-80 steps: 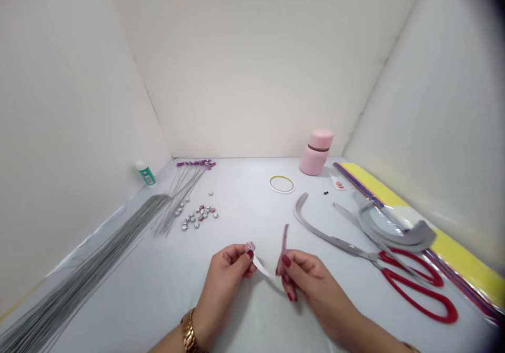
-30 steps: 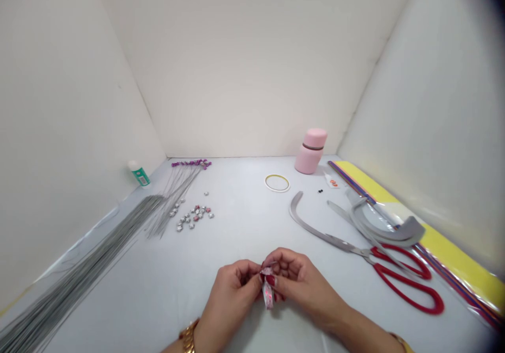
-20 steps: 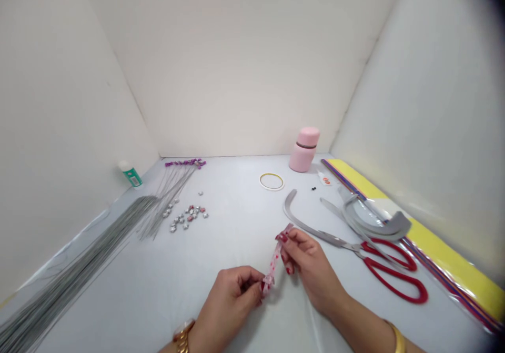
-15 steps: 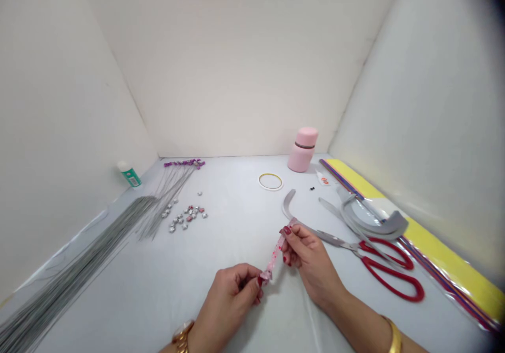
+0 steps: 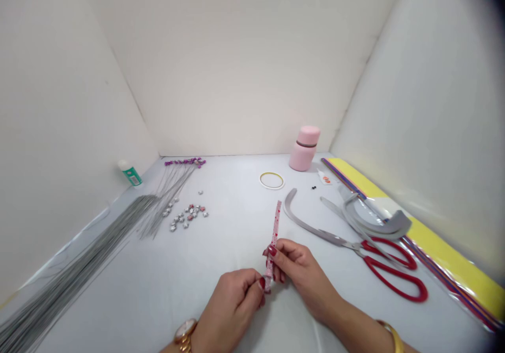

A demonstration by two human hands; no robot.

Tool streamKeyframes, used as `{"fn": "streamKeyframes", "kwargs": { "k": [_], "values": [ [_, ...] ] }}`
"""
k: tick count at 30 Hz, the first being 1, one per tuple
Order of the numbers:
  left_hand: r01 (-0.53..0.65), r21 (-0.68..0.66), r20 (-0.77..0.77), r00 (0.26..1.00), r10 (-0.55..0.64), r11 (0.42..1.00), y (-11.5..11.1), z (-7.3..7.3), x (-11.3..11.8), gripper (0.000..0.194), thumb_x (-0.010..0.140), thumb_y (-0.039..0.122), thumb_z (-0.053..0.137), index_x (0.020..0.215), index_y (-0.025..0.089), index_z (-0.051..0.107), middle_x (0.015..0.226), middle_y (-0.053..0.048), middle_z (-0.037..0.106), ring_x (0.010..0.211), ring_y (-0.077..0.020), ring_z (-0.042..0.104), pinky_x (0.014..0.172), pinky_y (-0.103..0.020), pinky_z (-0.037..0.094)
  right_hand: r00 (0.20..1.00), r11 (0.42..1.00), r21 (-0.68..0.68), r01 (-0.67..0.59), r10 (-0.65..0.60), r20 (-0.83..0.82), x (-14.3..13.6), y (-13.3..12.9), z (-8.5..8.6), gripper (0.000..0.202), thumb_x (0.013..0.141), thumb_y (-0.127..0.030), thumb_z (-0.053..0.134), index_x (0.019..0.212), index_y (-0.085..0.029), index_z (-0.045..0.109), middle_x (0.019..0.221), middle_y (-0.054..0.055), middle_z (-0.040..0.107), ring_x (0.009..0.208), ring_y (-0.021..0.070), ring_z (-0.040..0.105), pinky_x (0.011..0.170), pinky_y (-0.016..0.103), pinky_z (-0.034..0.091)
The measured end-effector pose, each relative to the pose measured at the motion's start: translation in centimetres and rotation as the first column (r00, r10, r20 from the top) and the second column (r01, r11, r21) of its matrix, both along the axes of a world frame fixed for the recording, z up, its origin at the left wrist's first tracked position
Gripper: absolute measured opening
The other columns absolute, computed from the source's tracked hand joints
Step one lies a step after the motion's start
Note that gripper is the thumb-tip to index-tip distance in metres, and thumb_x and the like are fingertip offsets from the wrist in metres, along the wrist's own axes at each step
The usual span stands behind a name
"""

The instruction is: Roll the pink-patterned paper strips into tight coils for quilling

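Observation:
A narrow pink paper strip (image 5: 276, 221) with red hearts stands up between my two hands. My left hand (image 5: 240, 298) pinches its lower end, where the paper looks folded into a small knot. Slightly higher, the thumb and fingers of my right hand (image 5: 298, 269) close on the same strip, and its free end points up and away from me. Small folded paper stars (image 5: 191, 217), silver and some pink, lie scattered to the left. Curved silver paper strips (image 5: 303, 225) and red-handled scissors (image 5: 389, 269) lie right of my right hand.
A bundle of grey wires (image 5: 87, 261) covers the left side, with purple-tipped stems (image 5: 185, 162) behind. At the back are a tape ring (image 5: 272, 180), a pink flask (image 5: 303, 150) and a small glue tube (image 5: 324, 177). A glue stick (image 5: 130, 175) stands left; yellow sheets (image 5: 445, 253) lie right.
My right hand has slid down the strip, closer to my left hand. The strip's upper length now shows free above the fingers and stands more upright.

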State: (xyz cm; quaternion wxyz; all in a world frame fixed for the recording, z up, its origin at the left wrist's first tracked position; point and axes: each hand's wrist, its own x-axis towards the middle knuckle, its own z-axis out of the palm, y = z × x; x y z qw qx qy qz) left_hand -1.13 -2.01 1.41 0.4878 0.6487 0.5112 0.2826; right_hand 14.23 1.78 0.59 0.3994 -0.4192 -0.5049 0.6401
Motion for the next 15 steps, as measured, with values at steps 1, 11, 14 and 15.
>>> {"fn": "streamKeyframes", "kwargs": {
  "k": [1,11,14,15],
  "values": [
    [0.001,-0.002,-0.005,1.000,-0.001,1.000,-0.03,-0.02,-0.02,0.029,0.084,0.023,0.036,0.060,0.017,0.050,0.056,0.002,0.048,0.055,-0.0119,0.043,0.053,-0.019,0.032,1.000,1.000,0.011,0.007,-0.007,0.005,-0.03,0.00,-0.03,0.027,0.080,-0.040,0.054,0.072,-0.014,0.056,0.050,-0.004,0.050,0.044,0.0068,0.041,0.046,0.019,0.031],
    [-0.070,0.079,-0.044,0.996,0.074,0.994,0.01,-0.16,0.12,0.027,0.083,0.023,0.040,0.063,0.016,0.057,0.060,0.001,0.058,0.058,-0.0119,0.050,0.055,-0.018,0.036,0.990,0.992,-0.037,-0.118,0.121,0.066,-0.25,-0.34,-0.03,0.030,0.075,-0.041,0.058,0.065,-0.015,0.050,0.050,-0.005,0.051,0.040,0.0058,0.043,0.041,0.017,0.030],
    [-0.128,0.140,-0.042,0.990,0.135,0.982,0.05,-0.10,-0.05,0.018,0.082,0.022,0.045,0.073,0.017,0.060,0.071,-0.001,0.064,0.066,-0.0134,0.056,0.063,-0.019,0.040,0.991,0.993,-0.045,-0.112,0.115,0.065,-0.31,-0.31,-0.04,0.031,0.074,-0.042,0.059,0.064,-0.015,0.050,0.052,-0.005,0.051,0.040,0.0057,0.043,0.041,0.017,0.030],
    [-0.128,0.170,-0.056,0.989,0.139,0.977,0.05,-0.10,-0.13,0.017,0.081,0.020,0.045,0.075,0.017,0.060,0.073,-0.002,0.065,0.068,-0.0136,0.057,0.065,-0.020,0.041,0.991,0.992,-0.043,-0.116,0.118,0.063,-0.31,-0.30,-0.08,0.031,0.074,-0.042,0.059,0.063,-0.015,0.050,0.051,-0.005,0.051,0.040,0.0058,0.043,0.041,0.017,0.031]
  ]
}}
